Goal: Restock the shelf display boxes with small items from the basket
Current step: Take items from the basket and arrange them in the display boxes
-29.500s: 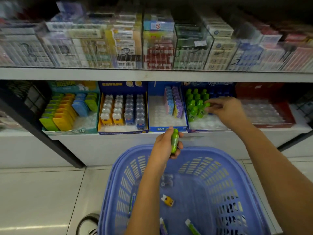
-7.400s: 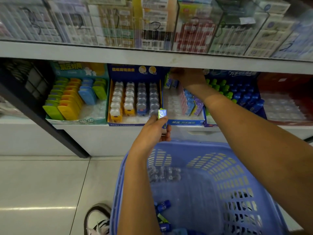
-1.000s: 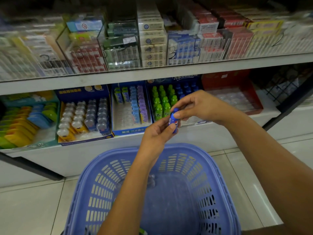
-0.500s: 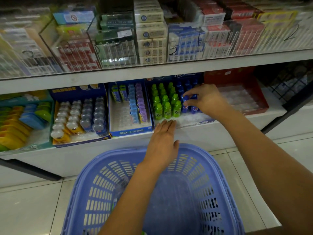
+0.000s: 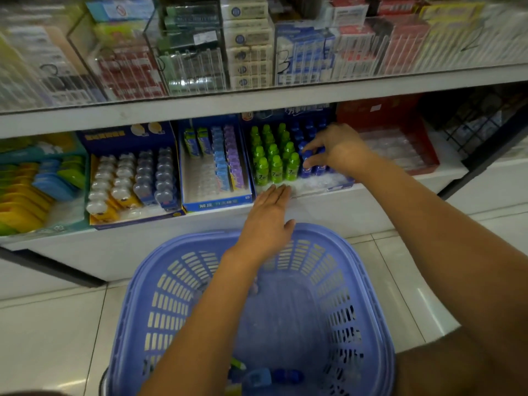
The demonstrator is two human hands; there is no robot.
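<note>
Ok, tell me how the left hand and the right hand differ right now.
The left hand is flat with straight fingers and holds nothing; the right hand pinches a blue bottle. The left hand hovers over the basket rim, fingertips near the shelf edge; the right hand reaches into the display box. Both are bare, palm down.

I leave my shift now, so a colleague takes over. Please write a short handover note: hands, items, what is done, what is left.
Left hand: open, empty, over the basket's far rim.
Right hand: pinches a blue bottle in the display box, beside the green bottles.
Done: green and blue bottles stand in rows there.
Left: seat this bottle; front slots are bare; a few small items lie in the basket.
</note>
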